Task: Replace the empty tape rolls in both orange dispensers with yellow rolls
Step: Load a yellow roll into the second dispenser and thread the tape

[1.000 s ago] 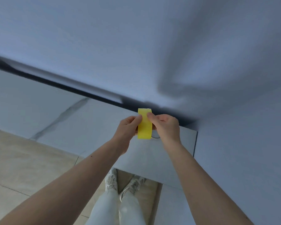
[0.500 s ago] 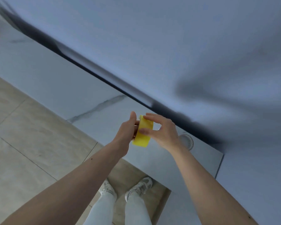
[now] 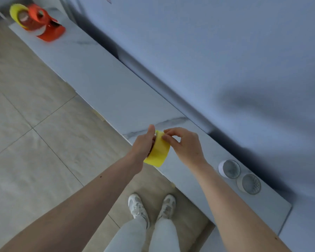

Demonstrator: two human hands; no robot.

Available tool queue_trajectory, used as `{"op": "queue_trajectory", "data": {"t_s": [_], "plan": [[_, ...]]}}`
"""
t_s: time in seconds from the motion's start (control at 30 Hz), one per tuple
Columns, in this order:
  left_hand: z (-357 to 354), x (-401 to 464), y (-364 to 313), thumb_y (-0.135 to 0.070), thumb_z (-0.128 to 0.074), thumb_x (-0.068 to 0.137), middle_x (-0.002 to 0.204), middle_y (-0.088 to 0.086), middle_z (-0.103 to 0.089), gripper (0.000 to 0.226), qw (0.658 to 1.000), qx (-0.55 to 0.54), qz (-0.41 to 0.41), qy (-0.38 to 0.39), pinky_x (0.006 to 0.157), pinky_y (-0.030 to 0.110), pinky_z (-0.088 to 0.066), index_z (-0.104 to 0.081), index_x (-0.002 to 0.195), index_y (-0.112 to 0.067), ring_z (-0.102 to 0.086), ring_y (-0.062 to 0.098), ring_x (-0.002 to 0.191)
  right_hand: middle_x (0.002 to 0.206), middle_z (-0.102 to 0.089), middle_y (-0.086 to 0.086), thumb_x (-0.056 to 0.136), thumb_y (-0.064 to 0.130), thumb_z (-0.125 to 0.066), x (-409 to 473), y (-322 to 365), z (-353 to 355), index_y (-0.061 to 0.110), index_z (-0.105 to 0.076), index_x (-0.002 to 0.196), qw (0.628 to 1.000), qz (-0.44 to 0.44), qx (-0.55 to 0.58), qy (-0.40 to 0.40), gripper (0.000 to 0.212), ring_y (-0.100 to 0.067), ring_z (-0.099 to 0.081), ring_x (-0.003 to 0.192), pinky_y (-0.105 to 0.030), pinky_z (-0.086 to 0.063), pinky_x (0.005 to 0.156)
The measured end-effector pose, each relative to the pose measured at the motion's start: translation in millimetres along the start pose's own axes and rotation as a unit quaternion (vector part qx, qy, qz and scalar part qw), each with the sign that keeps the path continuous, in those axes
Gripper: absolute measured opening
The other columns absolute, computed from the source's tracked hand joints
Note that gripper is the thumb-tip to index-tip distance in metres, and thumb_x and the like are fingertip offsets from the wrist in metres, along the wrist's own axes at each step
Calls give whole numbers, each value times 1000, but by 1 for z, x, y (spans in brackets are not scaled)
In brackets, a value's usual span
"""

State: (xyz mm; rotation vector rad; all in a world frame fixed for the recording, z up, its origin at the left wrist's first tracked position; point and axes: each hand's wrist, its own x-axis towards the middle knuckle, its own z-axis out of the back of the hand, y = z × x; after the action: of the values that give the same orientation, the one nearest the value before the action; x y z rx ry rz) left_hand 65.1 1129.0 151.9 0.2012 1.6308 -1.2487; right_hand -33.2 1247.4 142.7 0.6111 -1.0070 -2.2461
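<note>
A yellow tape roll [image 3: 157, 153] hangs in the air over the near edge of a marble ledge [image 3: 105, 84]. My left hand [image 3: 143, 142] grips it from the left side, thumb up along its face. My right hand [image 3: 183, 144] pinches the roll's outer top edge with fingertips. Far up the ledge at the top left lie orange dispensers [image 3: 45, 22], blurred; I cannot tell how many. One carries a yellow roll [image 3: 16, 12] at its left end. Two empty white tape cores [image 3: 229, 169] [image 3: 249, 183] stand on the ledge to the right of my right forearm.
The narrow ledge runs diagonally along a pale blue wall [image 3: 225, 51]. Beige floor tiles [image 3: 35, 133] lie to its left. My legs and white shoes [image 3: 151, 208] stand on the floor below my hands.
The view has swung left and down along the ledge, bringing the orange dispensers and both white cores into sight. Both hands keep hold of the yellow roll, which has tilted.
</note>
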Motion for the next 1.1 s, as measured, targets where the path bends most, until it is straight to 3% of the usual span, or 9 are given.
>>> {"op": "queue_trajectory", "data": {"t_s": [0.13,0.3,0.5,0.63,0.73,0.87,0.93,1.03,1.1], "plan": [[38,2,-11,-66,-52,74,108,17,-71,67,1000,-24,6,-15,97,47,-50,-70,109,-12,-67,34,102,101,-75,7,94,30,-63,23,25,-27,17,-73,96,998,30,-31,41,17,-14,-67,95,-38,-53,83],[74,9,-27,-58,-58,70,91,9,-62,58,999,-42,0,-23,78,37,-46,-70,99,-9,-59,27,85,97,-73,5,97,31,-57,58,52,-51,16,-68,95,992,54,-50,104,19,-15,-67,92,-41,-53,81],[111,32,-48,-63,-58,67,92,9,-64,70,996,-49,-1,-71,79,40,-47,-69,104,-4,-59,27,87,89,-69,4,99,34,-52,109,83,-72,14,-63,93,981,80,-75,157,23,-17,-63,83,-39,-51,73],[137,50,-53,-68,-55,57,98,10,-71,75,995,-53,13,-85,83,45,-50,-68,97,-7,-64,32,91,76,-56,13,100,35,-51,137,101,-86,16,-58,88,976,97,-82,179,23,-11,-52,70,-29,-38,63],[158,50,-62,-62,-58,74,90,6,-71,65,992,-78,10,-94,74,35,-46,-69,98,-3,-60,23,79,71,-52,16,100,38,-51,153,118,-101,18,-55,86,968,123,-81,203,25,-5,-49,64,-27,-37,61],[197,55,-70,-34,-54,100,42,-13,-60,38,986,-91,4,-138,44,13,-41,-60,68,-14,-52,-3,36,77,-59,12,98,44,-49,173,151,-131,17,-59,87,960,148,-60,229,31,-12,-57,70,-38,-52,67],[222,55,-77,-31,-56,99,38,-12,-56,37,981,-102,2,-165,37,10,-37,-56,67,-12,-50,-1,33,79,-62,11,95,51,-46,183,171,-149,19,-60,86,958,149,-44,240,36,-13,-61,76,-43,-54,71],[261,59,-87,-35,-60,95,52,-6,-56,31,976,-105,3,-193,41,15,-36,-58,77,-11,-50,7,46,78,-64,10,93,55,-45,197,200,-176,19,-62,83,958,143,-19,248,41,-13,-62,76,-44,-55,71],[289,62,-96,-36,-63,94,41,-8,-56,32,974,-105,6,-200,37,12,-35,-58,76,-10,-51,2,37,78,-67,9,92,55,-49,206,222,-195,17,-63,83,960,136,1,244,42,-11,-63,76,-43,-55,71]]}}
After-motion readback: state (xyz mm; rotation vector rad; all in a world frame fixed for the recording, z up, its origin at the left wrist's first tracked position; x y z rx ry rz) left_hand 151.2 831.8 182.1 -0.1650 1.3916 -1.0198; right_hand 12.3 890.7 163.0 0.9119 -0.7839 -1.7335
